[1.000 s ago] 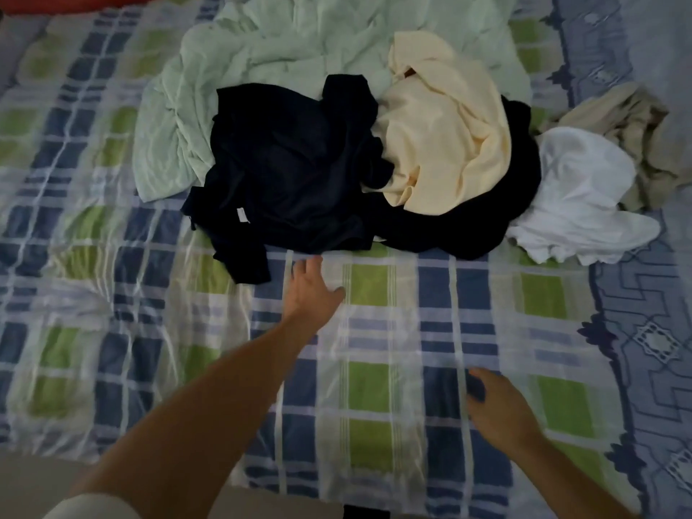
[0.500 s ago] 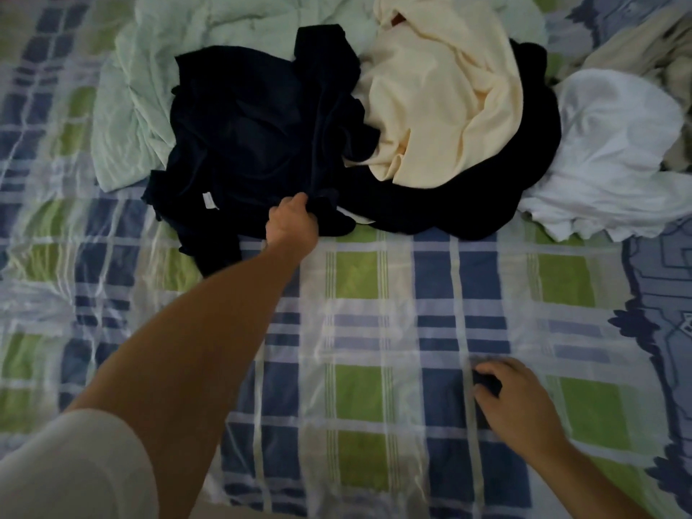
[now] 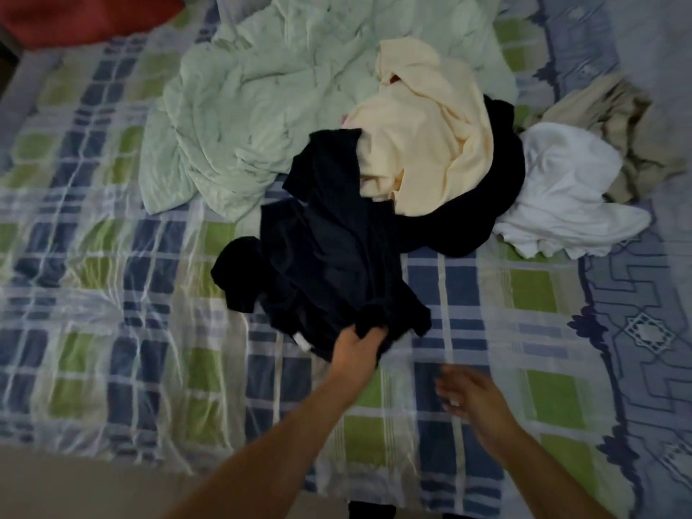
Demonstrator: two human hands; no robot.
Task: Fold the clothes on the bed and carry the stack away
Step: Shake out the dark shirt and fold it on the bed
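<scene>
Plaid bed (image 3: 464, 290) w/ clothes heap: left hand (image 3: 357, 348) grips navy garment (image 3: 325, 264) (bunched), right hand (image 3: 470, 400) loose, holding nothing.

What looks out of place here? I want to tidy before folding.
Nothing damaged or spilled. The clothes lie in a crumpled heap: cream top over a black garment, white one beside. The left hand grips the navy shirt.

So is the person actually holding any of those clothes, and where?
Yes. The left hand grips the dark navy garment by a bunched bit of its near edge. The right hand holds nothing.
</scene>
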